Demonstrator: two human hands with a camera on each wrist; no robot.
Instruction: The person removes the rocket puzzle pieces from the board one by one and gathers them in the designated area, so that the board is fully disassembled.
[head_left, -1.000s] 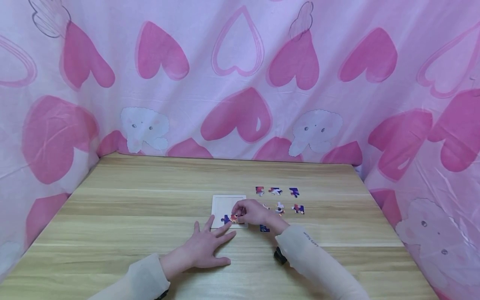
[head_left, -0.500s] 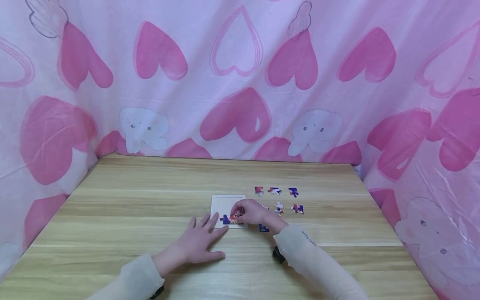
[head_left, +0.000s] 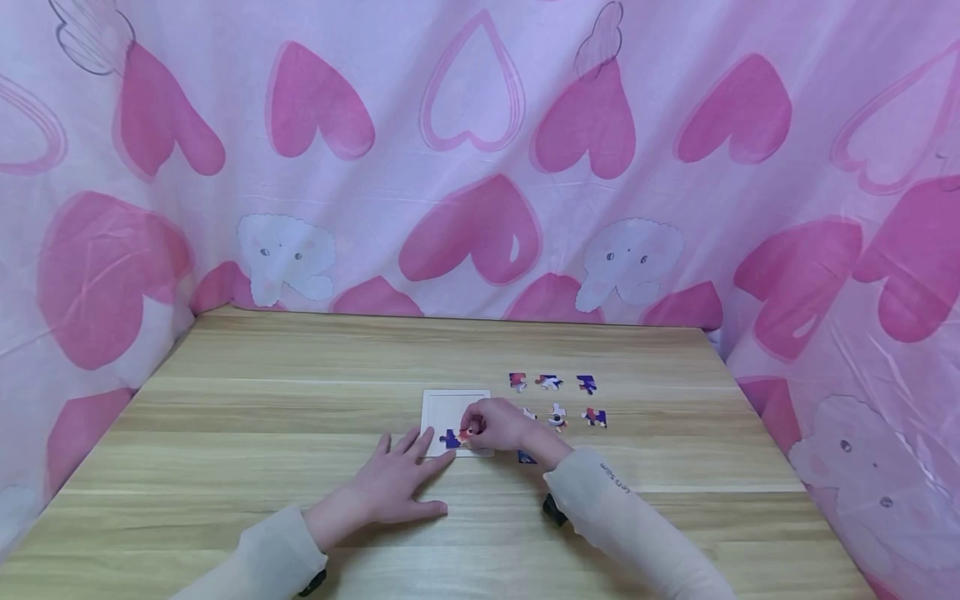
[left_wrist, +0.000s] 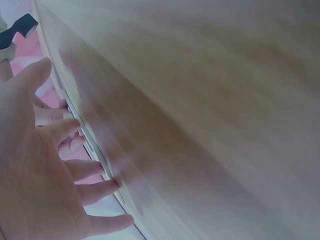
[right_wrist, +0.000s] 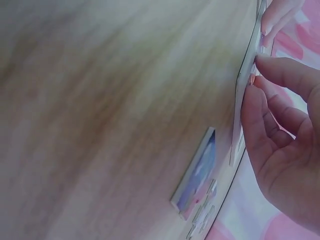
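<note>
A shallow pale puzzle tray lies flat on the table, with a purple puzzle piece near its front edge. Just right of that, my right hand pinches an orange-red puzzle piece low over the tray; a sliver of the orange piece shows by the fingertips in the right wrist view. My left hand lies with fingers spread, fingertips at the tray's front left edge. In the left wrist view the left hand's fingers reach along the tray rim. The right fingers hide part of the orange piece.
Right of the tray lie several loose pieces in rows, including a back corner piece, a white-and-dark piece and a purple-red piece. A blue piece sits beside the right wrist. A pink heart-print curtain encloses the wooden table.
My left hand has shifted a little to the left along the tray's edge. The right hand stays nearly in place over the tray, and less of the orange piece shows past its fingers.
</note>
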